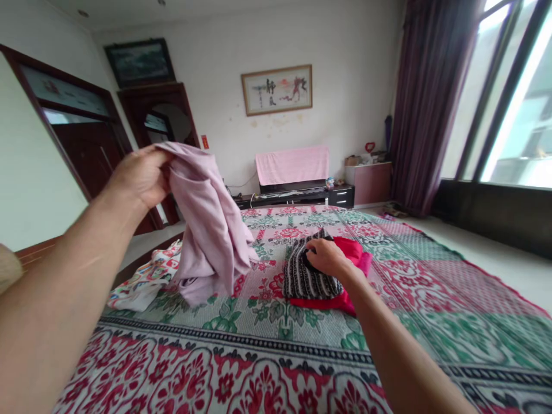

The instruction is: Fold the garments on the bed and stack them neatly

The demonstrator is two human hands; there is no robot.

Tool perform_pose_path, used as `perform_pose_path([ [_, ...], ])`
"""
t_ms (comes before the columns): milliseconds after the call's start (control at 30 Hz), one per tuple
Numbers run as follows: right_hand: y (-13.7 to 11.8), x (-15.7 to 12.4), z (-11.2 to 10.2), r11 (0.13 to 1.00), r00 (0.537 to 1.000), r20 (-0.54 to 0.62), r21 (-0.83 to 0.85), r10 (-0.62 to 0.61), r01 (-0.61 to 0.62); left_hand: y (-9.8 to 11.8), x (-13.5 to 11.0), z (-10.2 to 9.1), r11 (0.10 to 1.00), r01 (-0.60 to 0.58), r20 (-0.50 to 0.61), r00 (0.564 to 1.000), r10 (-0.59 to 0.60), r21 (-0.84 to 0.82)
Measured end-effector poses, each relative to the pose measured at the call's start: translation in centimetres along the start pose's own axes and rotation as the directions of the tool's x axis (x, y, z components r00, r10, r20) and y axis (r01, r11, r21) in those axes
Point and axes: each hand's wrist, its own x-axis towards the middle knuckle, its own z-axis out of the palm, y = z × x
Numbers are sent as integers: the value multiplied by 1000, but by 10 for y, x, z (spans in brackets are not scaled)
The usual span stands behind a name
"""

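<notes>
My left hand [144, 172] is raised on the left, its fingers closed on the top edge of a pale pink garment [211, 218]. The cloth hangs down in loose folds, and its lower part reaches the bed cover. On the right, my right hand [328, 256] rests on a folded black-and-white striped garment [302, 276], with curled fingers gripping its upper side. Beneath that lies red folded clothing [349, 247], sticking out at the back, right and front. A white garment with a colourful print [149, 279] lies crumpled at the left, partly behind the pink cloth.
A patterned red, green and white blanket [276, 345] spreads beneath the clothes. Beyond its far edge stand a low black TV cabinet [340, 196], a screen draped with a pink cloth [293, 167] and a pink side cabinet [373, 187]. Purple curtains [425, 103] hang at the right.
</notes>
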Motion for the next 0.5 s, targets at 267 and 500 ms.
perform_pose_path([
  [267, 6, 3, 4, 999, 999, 26, -1, -35, 35, -33, -4, -27, 565, 159, 169, 859, -484, 810],
  [500, 5, 2, 8, 996, 996, 42, -35, -83, 85, -82, 10, -20, 599, 139, -68, 988, -139, 789],
])
